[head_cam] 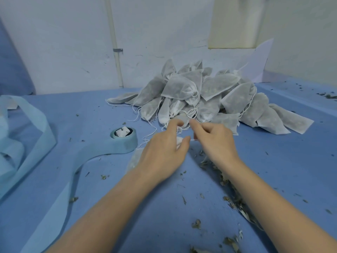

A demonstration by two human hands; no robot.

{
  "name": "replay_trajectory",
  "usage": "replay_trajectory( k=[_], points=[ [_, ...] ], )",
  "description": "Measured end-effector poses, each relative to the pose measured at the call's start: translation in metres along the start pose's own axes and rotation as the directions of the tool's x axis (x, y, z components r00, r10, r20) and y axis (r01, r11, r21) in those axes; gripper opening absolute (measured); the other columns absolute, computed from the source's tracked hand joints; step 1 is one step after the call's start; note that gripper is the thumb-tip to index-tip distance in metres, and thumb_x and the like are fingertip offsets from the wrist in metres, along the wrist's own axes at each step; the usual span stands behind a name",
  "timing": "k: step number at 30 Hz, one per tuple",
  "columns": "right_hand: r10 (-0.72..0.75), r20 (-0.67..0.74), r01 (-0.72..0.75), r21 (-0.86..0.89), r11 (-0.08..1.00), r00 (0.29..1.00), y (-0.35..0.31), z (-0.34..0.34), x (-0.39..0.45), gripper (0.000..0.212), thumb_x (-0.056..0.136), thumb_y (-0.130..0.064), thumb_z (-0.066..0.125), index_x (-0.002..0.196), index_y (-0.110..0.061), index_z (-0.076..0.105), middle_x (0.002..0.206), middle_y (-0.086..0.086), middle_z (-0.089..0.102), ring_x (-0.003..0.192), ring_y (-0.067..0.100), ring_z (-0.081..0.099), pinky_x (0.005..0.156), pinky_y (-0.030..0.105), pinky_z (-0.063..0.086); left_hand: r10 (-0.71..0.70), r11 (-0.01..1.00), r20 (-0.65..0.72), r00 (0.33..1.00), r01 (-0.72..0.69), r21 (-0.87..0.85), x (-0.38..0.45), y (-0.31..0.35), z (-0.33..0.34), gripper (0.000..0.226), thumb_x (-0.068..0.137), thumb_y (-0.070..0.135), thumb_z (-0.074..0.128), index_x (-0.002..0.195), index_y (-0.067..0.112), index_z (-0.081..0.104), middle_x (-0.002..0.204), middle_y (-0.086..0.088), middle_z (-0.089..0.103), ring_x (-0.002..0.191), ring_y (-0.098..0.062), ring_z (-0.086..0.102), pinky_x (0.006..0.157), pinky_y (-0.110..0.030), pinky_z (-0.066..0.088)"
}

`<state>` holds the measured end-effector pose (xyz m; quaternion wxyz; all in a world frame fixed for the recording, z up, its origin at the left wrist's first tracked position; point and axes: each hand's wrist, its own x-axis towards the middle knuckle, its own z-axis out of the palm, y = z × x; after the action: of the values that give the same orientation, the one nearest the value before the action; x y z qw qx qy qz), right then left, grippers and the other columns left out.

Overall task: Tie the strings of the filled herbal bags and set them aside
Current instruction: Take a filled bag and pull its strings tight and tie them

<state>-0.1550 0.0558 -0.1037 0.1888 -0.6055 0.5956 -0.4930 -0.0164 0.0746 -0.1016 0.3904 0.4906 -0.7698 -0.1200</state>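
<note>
We find the tying step in hand. Our left hand [164, 148] pins the neck of a filled herbal bag [134, 158], which lies mostly hidden under that palm, thumb and forefinger pinched on its gathered top. Our right hand [215, 141] pinches the drawstring [192, 140] just beside the left thumb. Beyond the fingertips rises the pile of tied bags [206, 95]. In our judgement the next move calls for drawing the knot tight.

Roll of pale blue fabric strip [124, 141] on blue-covered counter [73, 121], tail unwound leftward; loose strip heap [20, 128] at left; white pipe [116, 57] on wall.
</note>
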Motion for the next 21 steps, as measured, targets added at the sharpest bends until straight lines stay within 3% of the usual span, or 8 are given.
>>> replay_trajectory(
  k=[2,6,8,10,12,14,16,21],
  points=[
    [0.054,-0.009,-0.054,0.010,0.999,0.999,0.000,-0.002,0.000,0.058,0.091,-0.044,0.056,0.041,-0.015,0.051,0.050,-0.001,0.060,0.044,0.005,0.046,0.047,0.012,0.034,-0.003,1.000,-0.027,1.000,0.002,-0.020,0.001,-0.003,-0.001,0.008,0.093,0.029,0.051,0.098,0.024,0.055,0.055,0.011,0.040,0.062,-0.015,0.042,0.062,-0.028,0.033],
    [0.324,0.175,-0.358,0.216,0.909,0.930,-0.010,-0.004,-0.002,0.050,0.086,-0.041,0.059,0.042,-0.020,0.046,0.042,-0.006,0.040,0.035,0.009,0.027,0.039,0.020,0.025,-0.099,0.989,-0.039,0.994,0.094,-0.109,0.003,-0.007,-0.004,0.014,0.093,0.028,0.052,0.079,0.026,0.055,0.070,0.012,0.060,0.066,-0.002,0.052,0.062,-0.017,0.036],
    [0.390,0.374,-0.535,0.469,0.703,0.841,-0.014,-0.003,-0.003,0.043,0.088,-0.033,0.056,0.050,-0.017,0.047,0.044,-0.007,0.030,0.036,0.008,0.018,0.036,0.019,0.015,-0.158,0.969,-0.057,0.986,0.144,-0.202,0.005,-0.007,-0.003,0.017,0.094,0.024,0.052,0.077,0.023,0.057,0.066,0.017,0.061,0.061,0.000,0.052,0.057,-0.010,0.037],
    [0.363,0.529,-0.642,0.641,0.421,0.767,-0.016,-0.003,-0.005,0.032,0.089,-0.022,0.048,0.058,-0.013,0.048,0.045,-0.008,0.024,0.036,0.006,0.013,0.033,0.017,0.011,-0.213,0.930,-0.054,0.976,0.186,-0.316,0.005,-0.007,-0.001,0.017,0.094,0.022,0.052,0.078,0.021,0.059,0.065,0.018,0.062,0.058,-0.006,0.052,0.055,-0.011,0.038],
    [0.295,0.591,-0.654,0.726,0.211,0.751,-0.019,-0.001,-0.009,0.016,0.081,-0.012,0.044,0.067,-0.010,0.051,0.045,-0.008,0.024,0.041,0.007,0.008,0.033,0.016,0.009,-0.261,0.882,-0.061,0.963,0.213,-0.421,0.005,-0.007,0.001,0.017,0.094,0.019,0.053,0.078,0.022,0.057,0.064,0.016,0.064,0.054,-0.007,0.052,0.054,-0.012,0.039],
    [0.244,0.590,-0.625,0.774,0.099,0.769,-0.021,0.002,-0.013,0.010,0.070,-0.007,0.044,0.075,-0.007,0.053,0.044,-0.007,0.025,0.047,0.009,0.006,0.036,0.017,0.008,-0.293,0.848,-0.075,0.953,0.223,-0.481,0.005,-0.008,0.001,0.018,0.092,0.017,0.055,0.076,0.026,0.055,0.060,0.017,0.065,0.051,-0.004,0.051,0.058,-0.016,0.042],
    [0.214,0.567,-0.592,0.803,0.071,0.795,-0.020,0.006,-0.016,0.019,0.067,-0.004,0.044,0.082,-0.007,0.055,0.045,-0.006,0.026,0.047,0.009,0.007,0.037,0.017,0.008,-0.305,0.830,-0.089,0.948,0.219,-0.513,0.005,-0.008,0.000,0.019,0.089,0.016,0.059,0.075,0.027,0.054,0.060,0.017,0.066,0.051,-0.003,0.054,0.061,-0.019,0.045],
    [0.134,0.576,-0.591,0.788,0.173,0.807,-0.020,0.012,-0.020,0.044,0.068,-0.005,0.045,0.104,-0.016,0.067,0.049,-0.006,0.029,0.049,0.010,0.010,0.038,0.017,0.011,-0.337,0.830,-0.140,0.931,0.223,-0.511,0.002,-0.007,0.000,0.015,0.084,0.021,0.066,0.072,0.028,0.059,0.065,0.015,0.068,0.061,-0.006,0.058,0.074,-0.030,0.048]
  ],
)
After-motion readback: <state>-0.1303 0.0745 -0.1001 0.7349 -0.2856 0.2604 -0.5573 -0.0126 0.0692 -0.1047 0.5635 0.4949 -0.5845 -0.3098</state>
